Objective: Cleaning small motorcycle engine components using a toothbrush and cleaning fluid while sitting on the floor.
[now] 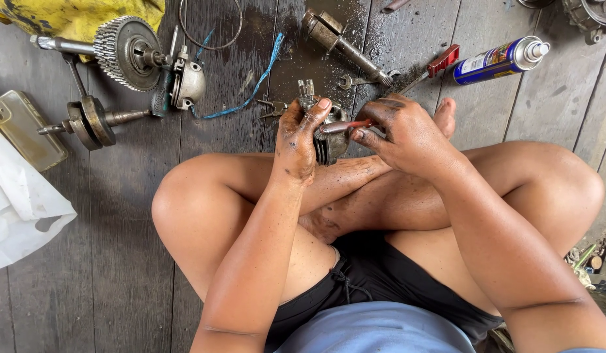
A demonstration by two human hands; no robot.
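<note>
I sit cross-legged on a dark wooden floor. My left hand (297,137) grips a small greasy metal engine part (329,140), round and ribbed, held over my shins. My right hand (401,134) holds a slim red-handled tool (345,125) whose tip rests against the part. Both hands are smeared with black grease. Much of the part is hidden behind my fingers.
On the floor lie a toothed gear on a shaft (123,52), a crank piece (90,121), a small metal housing (188,84), a blue cord (250,88), a long metal shaft (345,42), a red-handled brush (433,68), a spray can (502,60), a phone (22,131), white cloth (18,209).
</note>
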